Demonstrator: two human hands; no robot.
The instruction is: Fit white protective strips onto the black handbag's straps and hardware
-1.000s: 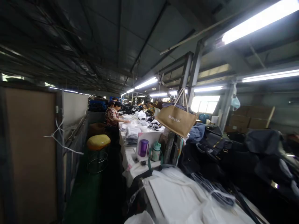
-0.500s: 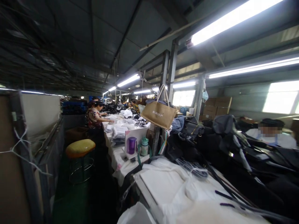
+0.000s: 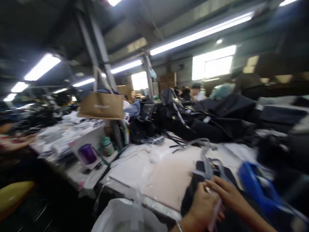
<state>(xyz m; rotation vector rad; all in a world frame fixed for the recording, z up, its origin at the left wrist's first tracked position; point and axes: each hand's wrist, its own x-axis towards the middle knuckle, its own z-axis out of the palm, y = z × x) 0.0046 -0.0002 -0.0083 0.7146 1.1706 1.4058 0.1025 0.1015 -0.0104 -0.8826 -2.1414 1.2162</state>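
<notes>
At the lower right of the head view, my left hand (image 3: 201, 205) and my right hand (image 3: 227, 190) are close together, both with curled fingers. Between them they grip a grey strap (image 3: 207, 161), which loops up above the fingers. A small shiny metal piece shows at the left hand's fingers; blur hides its kind. Under and behind the hands lies a black fabric piece (image 3: 189, 195), perhaps a bag. It rests at the edge of a table (image 3: 169, 182) covered in pale sheeting. A pale strip hangs below the fingers.
A blue plastic container (image 3: 257, 185) stands right of my hands. A white lined bin (image 3: 113, 216) is below the table edge. Black bags (image 3: 224, 111) are heaped behind. A tan tote (image 3: 101, 106) hangs left, above a purple cup (image 3: 87, 154) and a teal bottle (image 3: 107, 146). A co-worker's arm (image 3: 20, 141) reaches in left.
The view has swung right, so the tote, cups and stool now sit farther left. My two hands, the grey strap and the blue container have come into view.
</notes>
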